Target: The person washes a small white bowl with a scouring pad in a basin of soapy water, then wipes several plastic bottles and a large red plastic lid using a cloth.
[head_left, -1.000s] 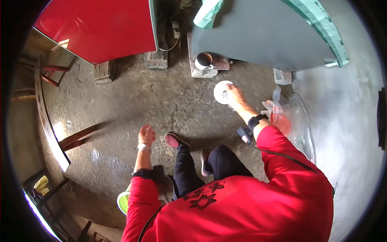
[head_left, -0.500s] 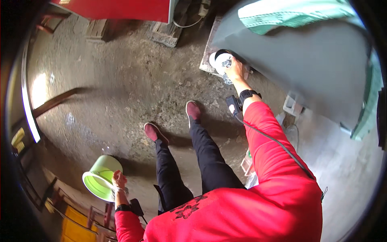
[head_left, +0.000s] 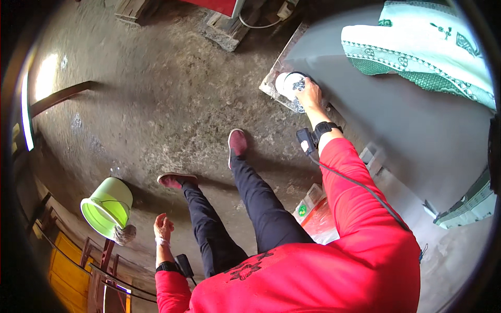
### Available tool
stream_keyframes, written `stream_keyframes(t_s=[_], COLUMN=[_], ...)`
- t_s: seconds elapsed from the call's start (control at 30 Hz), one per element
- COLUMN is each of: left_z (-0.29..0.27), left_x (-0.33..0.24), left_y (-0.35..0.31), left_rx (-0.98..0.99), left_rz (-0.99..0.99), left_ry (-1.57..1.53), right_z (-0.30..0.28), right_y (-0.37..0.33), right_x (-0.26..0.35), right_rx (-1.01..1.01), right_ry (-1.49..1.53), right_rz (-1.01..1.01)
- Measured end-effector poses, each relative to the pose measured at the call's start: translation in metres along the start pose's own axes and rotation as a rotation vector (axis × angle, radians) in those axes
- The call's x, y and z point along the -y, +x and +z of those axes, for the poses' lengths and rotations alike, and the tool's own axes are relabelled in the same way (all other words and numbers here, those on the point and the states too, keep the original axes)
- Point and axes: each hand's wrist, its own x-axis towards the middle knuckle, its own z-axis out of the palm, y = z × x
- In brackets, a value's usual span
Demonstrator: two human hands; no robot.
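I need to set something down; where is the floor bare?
The widest bare floor lies beyond the shoes, bordered by the green bucket, wooden leg and slab. Crowded: the slab's corner, where the right hand grips a white vessel, and the lower left, with bucket and furniture frames.

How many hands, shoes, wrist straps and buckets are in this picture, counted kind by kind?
Hands: 2, the left hand and the right hand
Shoes: 2, the left shoe and the right shoe
Black wrist straps: 2, the left strap and the right strap
Green buckets: 1, the bucket
Total: 7
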Motion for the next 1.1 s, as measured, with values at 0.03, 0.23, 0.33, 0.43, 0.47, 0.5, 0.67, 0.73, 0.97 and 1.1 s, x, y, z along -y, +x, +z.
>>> stream_keyframes(t_s=[0.03,0.23,0.33,0.43,0.47,0.5,0.67,0.73,0.97,1.1], left_z=[0.002,0.002,0.002,-0.003,-0.007,-0.011,-0.014,-0.015,-0.026,-0.017], left_x=[0.002,0.020,0.027,0.033,0.034,0.035,0.036,0.037,0.044,0.037], left_y=[-0.001,-0.006,-0.003,-0.003,-0.002,-0.001,0.001,0.002,0.007,0.010], left_rx=[-0.005,-0.005,0.022,-0.009,-0.017,-0.026,-0.005,0.000,-0.022,-0.012], left_rz=[-0.004,0.026,0.009,-0.003,-0.013,-0.022,-0.018,-0.005,-0.033,-0.015], left_ry=[-0.006,0.014,0.024,0.006,0.008,0.008,-0.005,0.012,-0.010,-0.001], right_z=[0.001,0.009,0.005,0.001,0.001,0.000,-0.012,-0.011,-0.003,-0.004], right_y=[0.001,-0.009,-0.005,-0.003,-0.004,-0.004,0.000,-0.001,-0.005,-0.002], right_x=[0.002,0.001,-0.001,0.005,0.009,0.012,0.007,0.007,0.016,0.010], right_rx=[-0.001,-0.172,-0.157,-0.127,-0.076,-0.026,-0.069,-0.042,0.006,0.011], right_ry=[-0.004,0.016,0.036,0.007,-0.029,-0.064,-0.086,-0.074,-0.003,-0.037], right_rz=[-0.029,-0.055,-0.022,-0.074,-0.096,-0.121,-0.060,-0.065,-0.094,-0.091])
